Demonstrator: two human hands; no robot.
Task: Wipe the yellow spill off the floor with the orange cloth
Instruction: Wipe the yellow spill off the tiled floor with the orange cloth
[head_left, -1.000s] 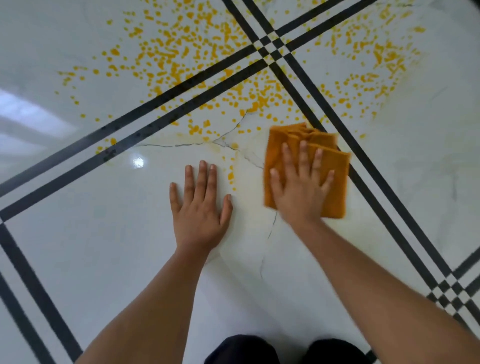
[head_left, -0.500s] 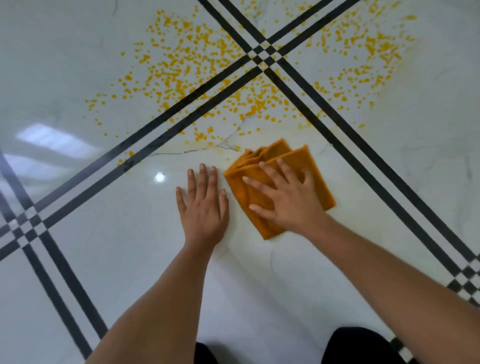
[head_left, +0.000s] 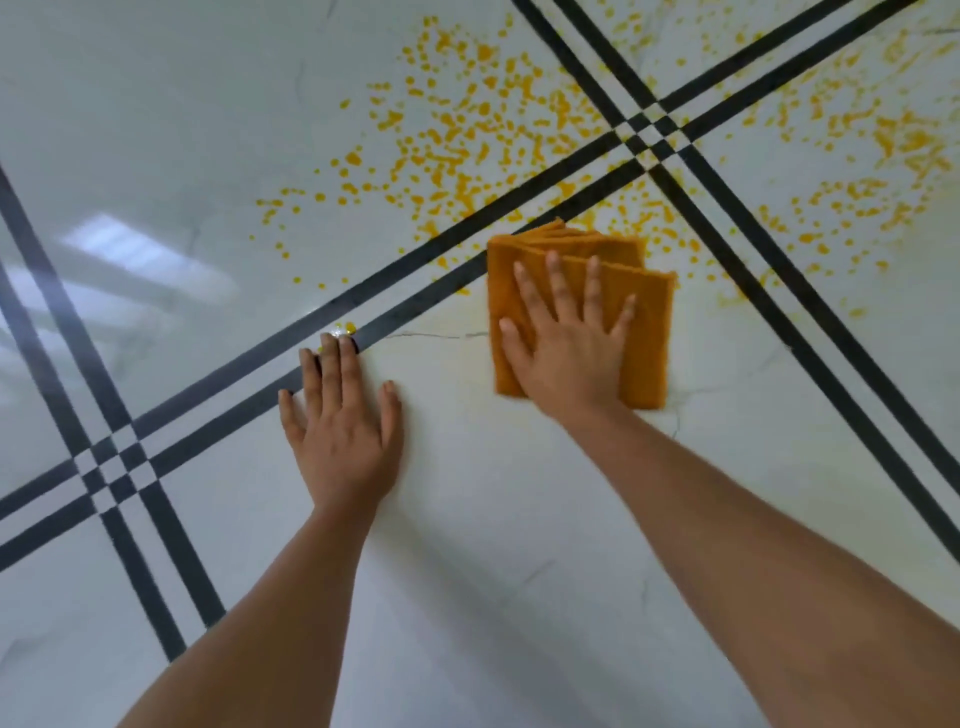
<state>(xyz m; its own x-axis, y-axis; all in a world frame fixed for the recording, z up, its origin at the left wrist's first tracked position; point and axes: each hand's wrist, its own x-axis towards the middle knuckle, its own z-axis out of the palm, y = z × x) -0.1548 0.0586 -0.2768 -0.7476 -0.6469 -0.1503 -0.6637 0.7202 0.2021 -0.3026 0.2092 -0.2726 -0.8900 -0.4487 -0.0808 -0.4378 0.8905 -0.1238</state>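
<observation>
While flat, the right hand presses the orange cloth

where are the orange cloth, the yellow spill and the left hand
orange cloth (head_left: 650, 338), head view, bare right part of the cloth
yellow spill (head_left: 464, 188), head view, a large drop in the dense patch
left hand (head_left: 344, 441), head view, back of the hand

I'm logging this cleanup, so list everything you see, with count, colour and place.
floor: one, glossy white, everywhere.
black stripes: paired lines, black, crossing the floor.
yellow spill: many droplets, yellow, scattered over the far floor and black stripes.
orange cloth: one, orange, folded, at the yellow spill's near edge, under the right hand.
left hand: one, flat on the floor, left of the orange cloth.
right hand: one, fingers spread, flat on the orange cloth.
</observation>
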